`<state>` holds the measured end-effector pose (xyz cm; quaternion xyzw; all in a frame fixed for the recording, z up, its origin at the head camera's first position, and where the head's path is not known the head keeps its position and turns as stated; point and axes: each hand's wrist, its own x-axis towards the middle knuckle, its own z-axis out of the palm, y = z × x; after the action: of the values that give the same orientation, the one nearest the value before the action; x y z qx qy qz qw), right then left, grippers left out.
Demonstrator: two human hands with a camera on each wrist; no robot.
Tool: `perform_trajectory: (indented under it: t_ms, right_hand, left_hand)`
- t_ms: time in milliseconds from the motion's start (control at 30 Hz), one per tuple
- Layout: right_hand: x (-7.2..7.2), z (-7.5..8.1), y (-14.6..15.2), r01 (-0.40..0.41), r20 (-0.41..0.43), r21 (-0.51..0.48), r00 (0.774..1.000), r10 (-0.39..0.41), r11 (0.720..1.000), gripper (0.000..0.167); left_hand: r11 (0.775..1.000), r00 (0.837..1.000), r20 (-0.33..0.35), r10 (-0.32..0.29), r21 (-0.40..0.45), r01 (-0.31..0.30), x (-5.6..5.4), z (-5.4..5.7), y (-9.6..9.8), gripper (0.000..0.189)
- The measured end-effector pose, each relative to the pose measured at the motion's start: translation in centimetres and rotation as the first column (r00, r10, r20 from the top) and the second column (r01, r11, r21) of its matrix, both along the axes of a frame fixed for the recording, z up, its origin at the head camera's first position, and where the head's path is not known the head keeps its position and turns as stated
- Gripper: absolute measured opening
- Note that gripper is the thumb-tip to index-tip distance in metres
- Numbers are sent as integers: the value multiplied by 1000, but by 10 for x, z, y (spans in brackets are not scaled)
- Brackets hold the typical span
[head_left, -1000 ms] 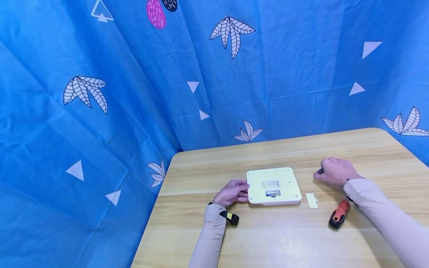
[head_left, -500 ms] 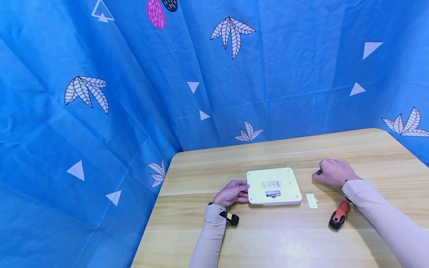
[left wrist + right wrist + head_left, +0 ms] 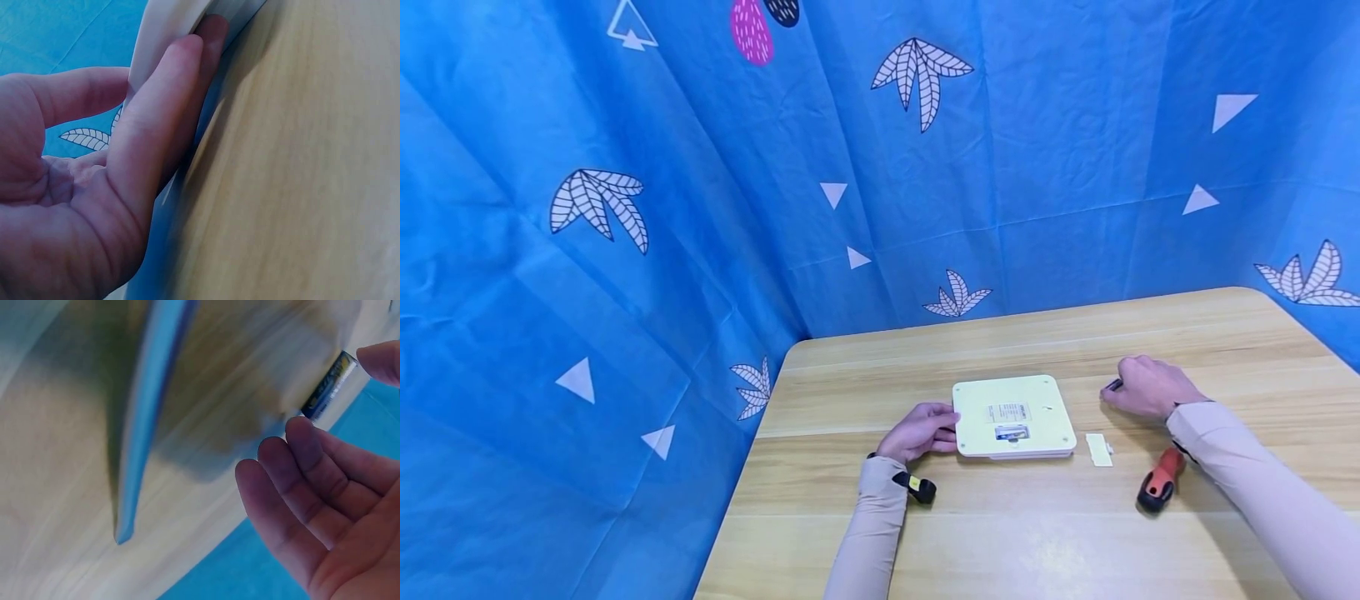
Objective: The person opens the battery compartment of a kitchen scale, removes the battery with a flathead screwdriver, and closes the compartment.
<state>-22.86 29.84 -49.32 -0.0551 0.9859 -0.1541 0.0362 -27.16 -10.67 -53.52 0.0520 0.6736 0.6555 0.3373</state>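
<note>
My left hand [image 3: 921, 432] pinches the left edge of a flat white device [image 3: 977, 392], thumb on top and fingers below the edge. The device lies with its labelled back up. Its small battery compartment [image 3: 1012, 432] is uncovered, and something blue and silver shows inside. To its right, close over the table, my right hand [image 3: 1152, 387] holds a small dark battery [image 3: 329, 386] between thumb and fingertip, the other fingers loosely bent. A small white battery cover [image 3: 1099, 450] lies between the device and that hand.
A screwdriver with a red and black handle [image 3: 1159, 482] lies by my right wrist. Its shaft [image 3: 144, 425] looms blurred in the right wrist view. The wooden table [image 3: 1000, 533] meets a blue patterned curtain [image 3: 1037, 208] behind and at the left.
My right hand has shifted very slightly left with the battery. The left hand and the device stay where they were.
</note>
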Motion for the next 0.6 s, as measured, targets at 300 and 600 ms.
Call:
perform_trajectory:
  t_ms: [300, 600]
  right_hand:
    - [7, 17, 3, 8, 13, 2, 1000, -8, 1000, 34]
    - [9, 29, 3, 23, -51, 43, 998, -21, 999, 44]
  left_hand:
    - [1000, 1000, 2, -1, 2, 1, 0, 0, 0, 40]
    - [1000, 1000, 13, -9, 30, 9, -1, -1, 0, 35]
